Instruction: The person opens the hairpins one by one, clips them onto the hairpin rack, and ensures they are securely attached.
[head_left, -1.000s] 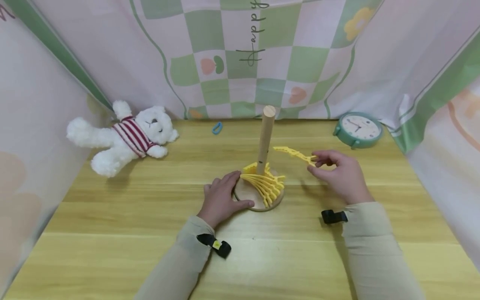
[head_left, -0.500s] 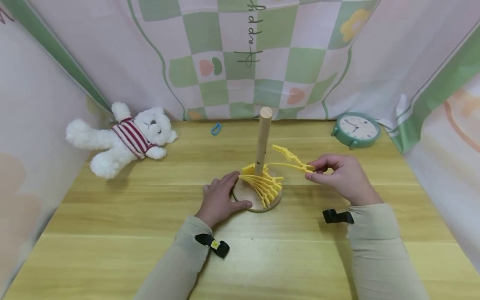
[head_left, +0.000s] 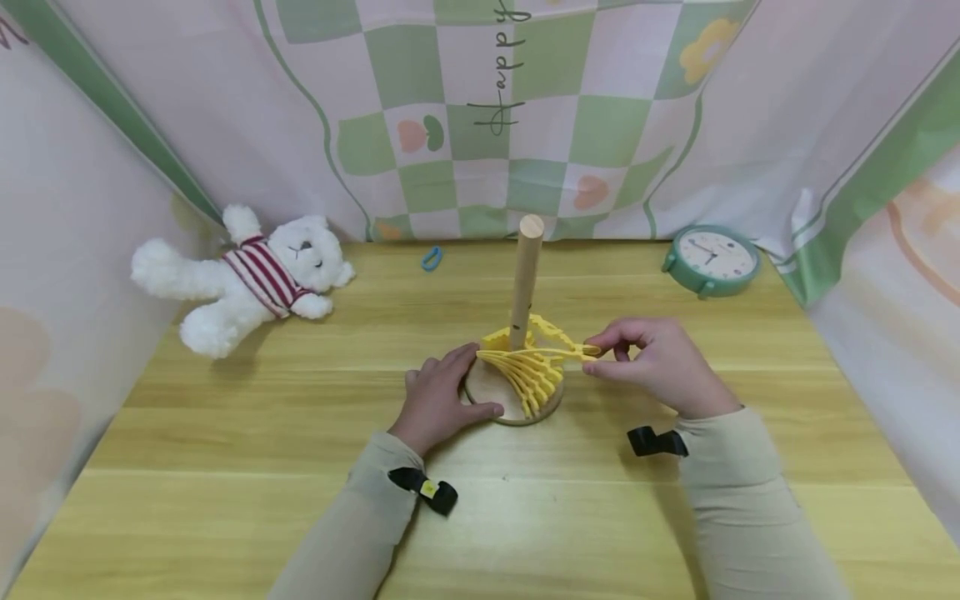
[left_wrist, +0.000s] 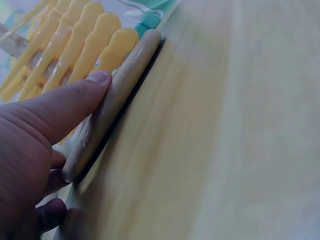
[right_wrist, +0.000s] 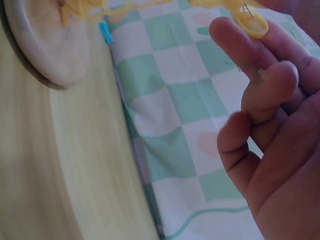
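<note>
A wooden stand [head_left: 497, 390] has a round base and an upright dowel [head_left: 527, 279]. Several yellow hair clips [head_left: 525, 377] fan out around the foot of the dowel. My left hand [head_left: 444, 400] grips the base's left edge, its thumb on the near rim; in the left wrist view the thumb lies by the rounded clip ends [left_wrist: 100, 30]. With thumb and forefinger my right hand [head_left: 660, 367] pinches the ends of another yellow hair clip [head_left: 573, 352]. That clip's two arms are spread, one toothed, and point left over the fan, overlapping it beside the dowel.
A white plush bear [head_left: 262, 271] in a striped shirt lies at the back left. Near the back edge is a small blue ring-shaped piece [head_left: 431, 258]. A green clock [head_left: 711, 260] lies at the back right. A checked curtain [head_left: 483, 125] hangs behind the wooden table [head_left: 540, 525].
The right hand has squeezed its hair clip so the arms spread apart, then brought it left and nearer, over the fanned clips. The left hand keeps its hold on the base.
</note>
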